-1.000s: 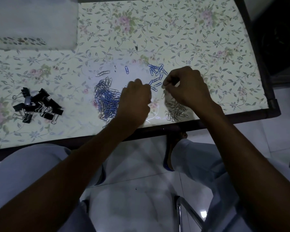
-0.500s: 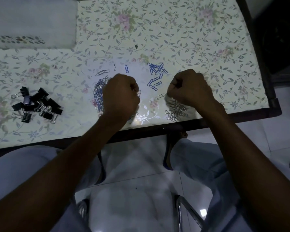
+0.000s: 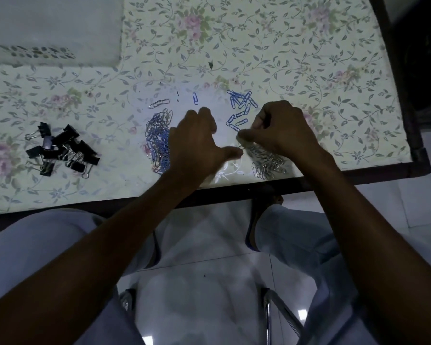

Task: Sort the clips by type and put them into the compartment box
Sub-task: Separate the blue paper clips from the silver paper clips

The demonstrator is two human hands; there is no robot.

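The left hand [image 3: 197, 145] has opened out since half a second ago: then it was a curled fist over the mixed heap, now its fingers are spread and relaxed, thumb stretched toward the right hand, and it holds nothing that can be seen. The right hand [image 3: 281, 131] has shifted only a little; its fingers are curled, thumb and forefinger pinching what looks like a silver clip just above the silver clips [image 3: 266, 161] heaped near the front edge of the desk [image 3: 334, 175]. The clip itself is too fine to make out surely.

Just beside the left hand, partly under it, lies the mixed heap [image 3: 157, 138] of blue and silver clips not yet parted. Beyond the hands the blue clips [image 3: 240, 108] lie loosely grouped, with one blue clip [image 3: 195, 98] and a silver clip [image 3: 159, 103] lying singly further out. Well to the left sit the black binder clips [image 3: 62, 149], already set apart. At the far left corner stands a pale translucent box [image 3: 52, 28], likely the compartment box; its compartments cannot be made out.

By my judgement, sorting is partly done, the mixed heap remains, and nothing has yet gone into the box
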